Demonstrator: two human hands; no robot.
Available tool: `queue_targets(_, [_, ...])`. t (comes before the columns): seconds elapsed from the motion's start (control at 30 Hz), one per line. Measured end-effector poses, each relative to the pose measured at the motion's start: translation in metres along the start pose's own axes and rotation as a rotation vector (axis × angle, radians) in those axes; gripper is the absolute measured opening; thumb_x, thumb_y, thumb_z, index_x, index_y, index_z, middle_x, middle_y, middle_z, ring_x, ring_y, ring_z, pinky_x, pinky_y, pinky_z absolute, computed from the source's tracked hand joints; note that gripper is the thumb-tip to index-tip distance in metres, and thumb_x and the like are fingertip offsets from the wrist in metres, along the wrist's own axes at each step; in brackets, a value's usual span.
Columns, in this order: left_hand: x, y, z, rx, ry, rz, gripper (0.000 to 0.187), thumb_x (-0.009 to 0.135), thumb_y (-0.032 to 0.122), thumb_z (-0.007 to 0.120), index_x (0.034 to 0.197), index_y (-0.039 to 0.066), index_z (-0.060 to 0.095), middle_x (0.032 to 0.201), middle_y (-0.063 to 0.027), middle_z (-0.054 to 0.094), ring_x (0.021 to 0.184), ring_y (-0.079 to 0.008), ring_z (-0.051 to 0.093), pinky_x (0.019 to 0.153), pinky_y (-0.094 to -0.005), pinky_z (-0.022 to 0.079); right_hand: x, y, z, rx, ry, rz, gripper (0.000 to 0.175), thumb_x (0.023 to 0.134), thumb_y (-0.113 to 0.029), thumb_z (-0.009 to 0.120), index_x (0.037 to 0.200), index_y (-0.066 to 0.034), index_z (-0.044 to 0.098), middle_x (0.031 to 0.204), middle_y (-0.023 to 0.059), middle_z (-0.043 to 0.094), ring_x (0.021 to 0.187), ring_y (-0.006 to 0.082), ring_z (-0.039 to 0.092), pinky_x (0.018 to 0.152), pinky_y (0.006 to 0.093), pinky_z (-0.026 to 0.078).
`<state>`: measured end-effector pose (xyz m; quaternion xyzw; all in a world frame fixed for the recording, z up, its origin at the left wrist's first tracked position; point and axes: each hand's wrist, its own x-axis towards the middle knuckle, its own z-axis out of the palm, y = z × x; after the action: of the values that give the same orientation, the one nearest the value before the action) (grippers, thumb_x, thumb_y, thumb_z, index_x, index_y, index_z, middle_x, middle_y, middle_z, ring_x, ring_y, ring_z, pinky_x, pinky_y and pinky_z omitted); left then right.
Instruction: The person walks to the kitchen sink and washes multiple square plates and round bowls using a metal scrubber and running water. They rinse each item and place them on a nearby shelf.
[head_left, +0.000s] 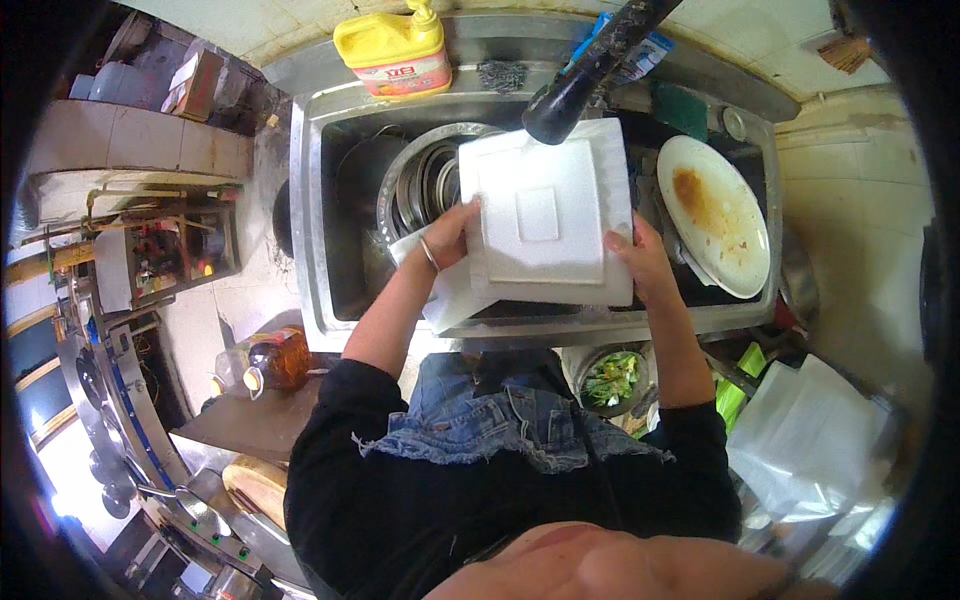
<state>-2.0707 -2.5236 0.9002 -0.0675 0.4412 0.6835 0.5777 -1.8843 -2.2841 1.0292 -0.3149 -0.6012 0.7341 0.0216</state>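
A white foam box lid (537, 214) with a raised square in its middle is held over the double sink (315, 285). My left hand (448, 234) grips its left edge, while my right hand (646, 259) has its right edge, thumb on top. Under the lid, near my left wrist, another white flat piece (454, 300) sticks out; whether it is joined to the lid I cannot tell. Behind my left hand a round metal colander (390, 176) holds stacked metal bowls in the left basin. To the right of my right hand, an oval white plate (720, 240) with brown stains leans in the right basin.
A black pipe-like fixture (570, 90) overhangs the lid. Along the back ledge stand a yellow detergent jug (394, 56) and a steel wool scourer (502, 76). Oil bottles (276, 361) lie at left. Below the sink is a bin of greens (611, 379); plastic bags (810, 435) lie at right.
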Motion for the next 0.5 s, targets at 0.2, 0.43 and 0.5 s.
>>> queue_targets(0.2, [-0.017, 0.071, 0.014, 0.232, 0.061, 0.346, 0.048, 0.091, 0.033, 0.061, 0.128, 0.004, 0.048, 0.116, -0.0066, 0.060, 0.106, -0.0179, 0.056, 0.090, -0.0351, 0.046, 0.057, 0.044, -0.007, 0.274, -0.069, 0.061, 0.043, 0.092, -0.024, 0.061, 0.128, -0.0053, 0.047, 0.117, 0.0060, 0.058, 0.107, 0.0180, 0.055, 0.093, 0.0346, 0.044])
queue_targets(0.43, [-0.068, 0.130, 0.002, 0.524, 0.191, 0.598, 0.047, 0.087, 0.022, 0.068, 0.126, 0.002, 0.050, 0.111, -0.0052, 0.061, 0.099, -0.0126, 0.056, 0.086, -0.0279, 0.046, 0.109, 0.053, 0.059, 0.530, -0.239, 0.190, 0.043, 0.097, -0.027, 0.051, 0.134, -0.0065, 0.044, 0.125, 0.0077, 0.056, 0.112, 0.0209, 0.054, 0.096, 0.0384, 0.044])
queue_targets(0.5, [-0.087, 0.131, -0.003, 0.460, 0.246, 0.579, 0.047, 0.085, 0.018, 0.069, 0.124, -0.001, 0.050, 0.110, -0.0089, 0.063, 0.100, -0.0157, 0.058, 0.088, -0.0295, 0.046, 0.103, 0.042, 0.074, 0.512, -0.291, 0.187, 0.043, 0.097, -0.025, 0.051, 0.134, -0.0061, 0.044, 0.126, 0.0080, 0.056, 0.112, 0.0208, 0.054, 0.095, 0.0383, 0.044])
